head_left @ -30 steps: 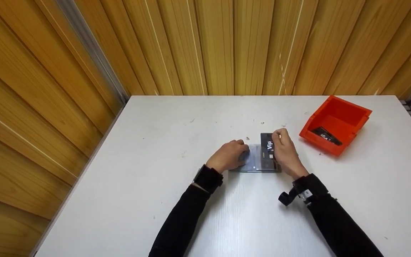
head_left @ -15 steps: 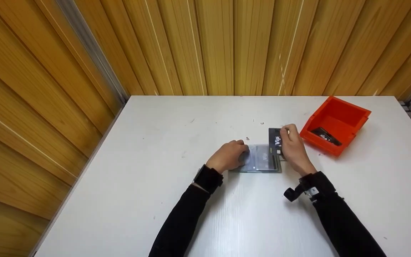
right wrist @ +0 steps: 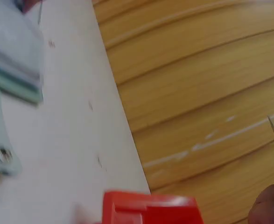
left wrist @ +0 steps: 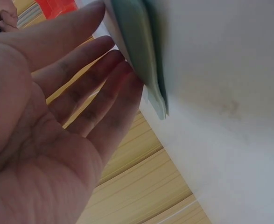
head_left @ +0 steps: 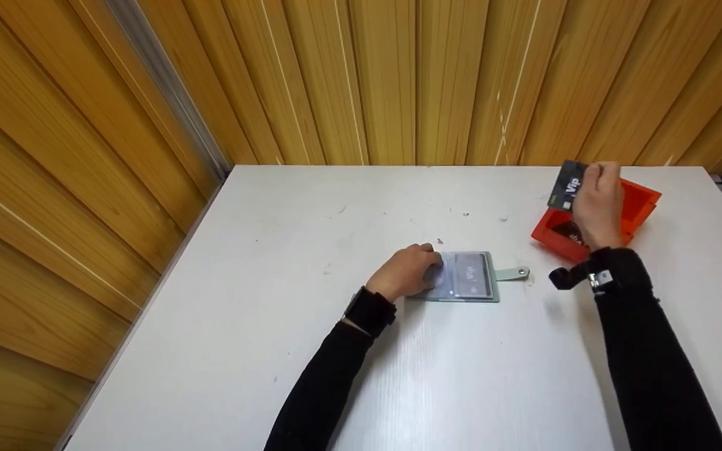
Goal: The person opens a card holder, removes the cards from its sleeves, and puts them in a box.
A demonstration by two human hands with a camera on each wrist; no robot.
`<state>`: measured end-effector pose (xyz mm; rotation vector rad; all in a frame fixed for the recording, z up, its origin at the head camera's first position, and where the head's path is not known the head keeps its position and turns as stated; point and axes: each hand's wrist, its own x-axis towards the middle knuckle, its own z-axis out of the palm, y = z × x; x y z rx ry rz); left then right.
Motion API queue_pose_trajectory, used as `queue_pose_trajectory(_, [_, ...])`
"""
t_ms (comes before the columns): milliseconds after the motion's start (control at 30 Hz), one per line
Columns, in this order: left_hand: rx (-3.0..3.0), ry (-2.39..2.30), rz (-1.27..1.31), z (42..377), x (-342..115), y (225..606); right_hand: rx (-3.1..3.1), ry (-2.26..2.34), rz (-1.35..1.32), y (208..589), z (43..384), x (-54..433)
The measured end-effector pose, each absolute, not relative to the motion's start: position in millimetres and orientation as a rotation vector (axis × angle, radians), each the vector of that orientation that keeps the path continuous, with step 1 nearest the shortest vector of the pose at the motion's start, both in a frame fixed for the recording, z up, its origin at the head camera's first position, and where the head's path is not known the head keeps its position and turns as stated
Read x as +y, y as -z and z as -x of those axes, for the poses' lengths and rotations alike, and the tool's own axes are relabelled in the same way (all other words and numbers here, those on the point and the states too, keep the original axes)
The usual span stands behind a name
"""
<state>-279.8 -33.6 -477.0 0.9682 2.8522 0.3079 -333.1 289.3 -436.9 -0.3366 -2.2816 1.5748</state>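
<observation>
My right hand (head_left: 600, 203) pinches a black card (head_left: 566, 186) printed "Vip" by its edge, above the red bin (head_left: 642, 202). A second black card (head_left: 566, 232) lies inside that bin. On the table, a pale green card holder (head_left: 494, 287) lies spread with its clear sleeves facing up, and a Vip card shows through the right sleeve (head_left: 472, 275). Its snap strap (head_left: 510, 274) points right. My left hand (head_left: 406, 272) rests on the holder's left part, hiding it; the left wrist view shows fairly straight fingers (left wrist: 113, 112) touching the holder (left wrist: 136, 37).
The white table (head_left: 311, 238) ends at the back against a wood-plank wall (head_left: 386, 81). Another plank wall (head_left: 41, 188) stands along the left. The bin sits near the table's back right corner.
My right hand has lifted the Vip card away from the holder and carried it right and back, over the red bin. The strap is now uncovered. My left hand stays on the holder.
</observation>
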Motion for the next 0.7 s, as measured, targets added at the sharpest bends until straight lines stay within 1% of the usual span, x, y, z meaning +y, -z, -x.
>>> queue_pose_trajectory(167, [2.845, -0.303, -0.978, 279.6, -32.3, 476.7, -2.376, -1.352, 0.494, 436.5, 344.0, 315.9])
queue_pose_trajectory(333, [2.850, -0.306, -0.982, 281.1, -33.2, 477.5, -2.471, -1.293, 0.632, 446.3, 352.6, 321.8])
queue_pose_trajectory(600, [2.844, -0.331, -0.968, 278.1, -32.8, 477.5, -2.561, -1.125, 0.679, 479.7, 358.1, 314.0])
queue_pose_trajectory(700, [2.836, -0.343, -0.965, 276.3, -32.0, 477.7, -2.618, -1.115, 0.697, 486.7, 358.4, 316.9])
